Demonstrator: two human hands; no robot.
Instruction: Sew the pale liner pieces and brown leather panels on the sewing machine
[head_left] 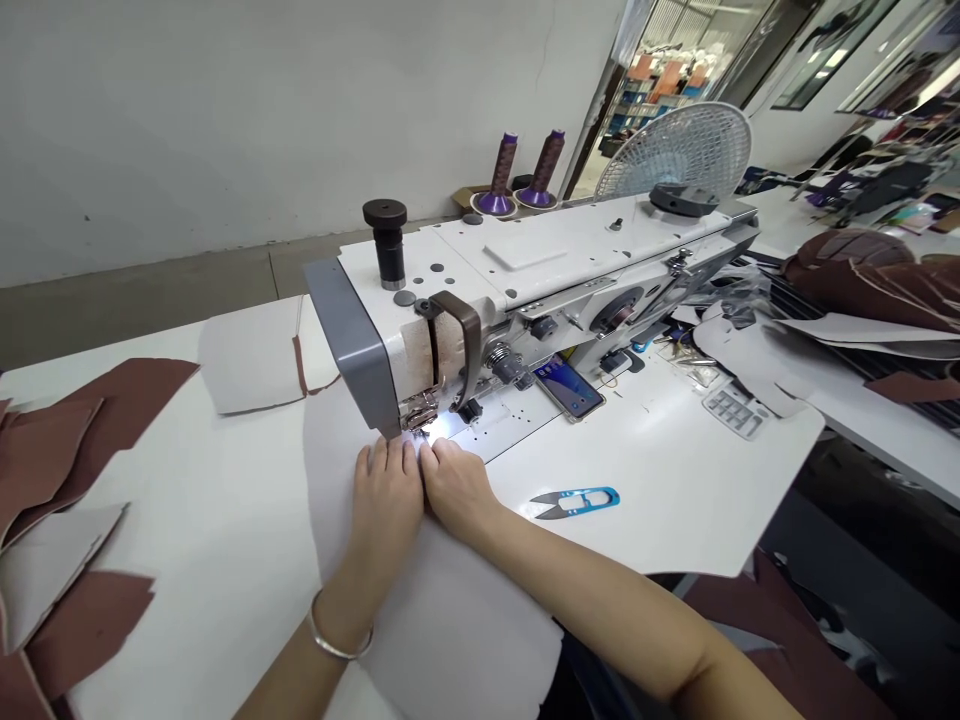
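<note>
A wide light-grey material panel (pixel 465 610) runs under the needle area of a white sewing machine (pixel 457 265). My left hand (pixel 390 490), a silver bangle at its wrist, holds the panel close in front of the presser foot (pixel 420 425), knuckles up and fingers bent down. Against it, my right hand (pixel 457 485) has curled fingers gripping the panel along a dark seam line. The fingertips of both hands are partly hidden. Blue-handled thread snips (pixel 576 501) lie on the table to the right of my right hand.
Brown pieces (pixel 105 425) with pale backs lie at the left of the white table (pixel 225 520). A phone (pixel 570 388) rests beneath the machine arm. Two thread spools (pixel 504 170) and a fan (pixel 679 150) stand behind. More brown pieces (pixel 862 270) are stacked at right.
</note>
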